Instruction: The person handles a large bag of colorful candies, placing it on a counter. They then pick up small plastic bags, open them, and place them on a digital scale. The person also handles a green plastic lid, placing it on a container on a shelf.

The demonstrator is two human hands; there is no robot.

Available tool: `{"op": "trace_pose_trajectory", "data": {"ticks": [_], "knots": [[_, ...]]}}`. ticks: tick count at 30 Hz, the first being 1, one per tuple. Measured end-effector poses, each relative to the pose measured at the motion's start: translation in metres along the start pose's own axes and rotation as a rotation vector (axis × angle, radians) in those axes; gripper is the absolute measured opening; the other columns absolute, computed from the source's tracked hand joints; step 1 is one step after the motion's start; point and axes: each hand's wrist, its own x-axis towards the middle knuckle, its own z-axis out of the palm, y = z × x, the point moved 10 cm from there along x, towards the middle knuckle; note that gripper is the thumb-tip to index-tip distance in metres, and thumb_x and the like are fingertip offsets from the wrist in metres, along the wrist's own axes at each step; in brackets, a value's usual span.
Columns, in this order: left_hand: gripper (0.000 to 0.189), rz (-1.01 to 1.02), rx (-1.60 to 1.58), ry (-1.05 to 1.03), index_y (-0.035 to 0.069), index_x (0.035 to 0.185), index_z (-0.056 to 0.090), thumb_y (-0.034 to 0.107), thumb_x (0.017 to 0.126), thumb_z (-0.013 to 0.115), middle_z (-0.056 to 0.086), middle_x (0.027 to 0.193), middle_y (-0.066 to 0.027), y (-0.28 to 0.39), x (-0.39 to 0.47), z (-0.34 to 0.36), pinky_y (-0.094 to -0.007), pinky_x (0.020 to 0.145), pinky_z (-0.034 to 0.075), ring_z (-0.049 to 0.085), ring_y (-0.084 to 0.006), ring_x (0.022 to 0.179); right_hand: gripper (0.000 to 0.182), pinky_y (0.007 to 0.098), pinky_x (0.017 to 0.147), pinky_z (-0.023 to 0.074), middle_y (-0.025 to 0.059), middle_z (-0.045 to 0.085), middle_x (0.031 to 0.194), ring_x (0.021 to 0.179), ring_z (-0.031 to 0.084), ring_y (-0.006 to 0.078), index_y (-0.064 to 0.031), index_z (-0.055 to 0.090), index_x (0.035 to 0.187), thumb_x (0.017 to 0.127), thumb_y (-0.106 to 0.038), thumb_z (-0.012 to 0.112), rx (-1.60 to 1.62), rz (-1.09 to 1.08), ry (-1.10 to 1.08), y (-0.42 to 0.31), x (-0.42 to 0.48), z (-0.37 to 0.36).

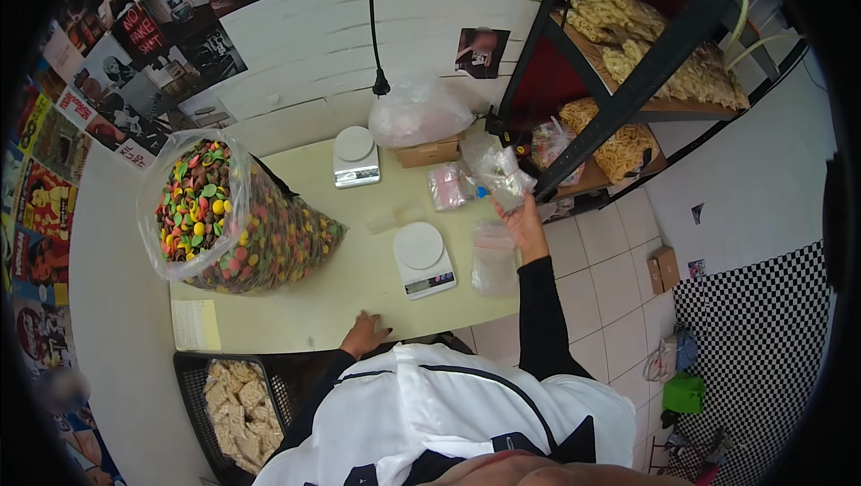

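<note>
My right hand (528,229) is raised over the table's right edge and grips a bundle of clear plastic bags (509,182). Just below that hand lies a stack of clear plastic bags (494,267), and to its left another banded bundle of bags (449,187). My left hand (365,335) rests at the near edge of the table, fingers apart, with nothing in it. Between the hands stands a white digital kitchen scale (418,245) with a bare round platform. A large clear sack of colourful snack pieces (249,217) leans open on the left.
A second kitchen scale (356,156) stands at the back, near a cardboard box (428,153) under a plastic bag (420,113). To the right, a dark metal shelf frame (625,92) holds bagged snacks (686,72). A black crate (192,392) of packets is at lower left.
</note>
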Motion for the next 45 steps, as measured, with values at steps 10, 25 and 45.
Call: {"op": "trace_pose_trajectory", "data": {"ticks": [10,25,45], "knots": [[0.058,0.299,-0.838,0.038,0.006,0.141,0.040,0.036,0.095,0.056,0.049,0.137,-0.0171,0.207,0.012,-0.073,-0.0411,0.103,0.041,0.048,-0.0281,0.128,0.044,0.0339,0.086,0.0542,0.0177,0.056,0.126,0.108,0.061,0.0292,0.0007,0.045,0.132,0.097,-0.027,0.048,-0.206,0.058,-0.251,0.011,-0.143,0.066],[0.064,0.305,-1.441,-0.214,0.008,0.138,0.034,0.001,0.081,0.063,0.053,0.123,-0.0078,0.264,-0.005,-0.012,-0.0338,0.098,0.044,0.054,-0.0203,0.115,0.029,0.0372,0.088,0.0437,0.0095,0.059,0.101,0.101,0.053,0.0282,-0.0051,0.067,0.105,0.077,-0.010,0.074,-1.334,-0.839,-0.337,-0.059,-0.269,0.122],[0.070,0.353,-0.958,-0.163,0.003,0.137,0.041,0.002,0.071,0.066,0.057,0.118,-0.0070,0.199,-0.056,-0.020,-0.0293,0.098,0.040,0.052,-0.0171,0.112,0.016,0.0318,0.077,0.0431,0.0091,0.055,0.087,0.083,0.053,0.0158,-0.0021,0.047,0.100,0.100,-0.018,0.046,-0.960,0.020,-0.742,0.052,-0.236,0.109]]}}
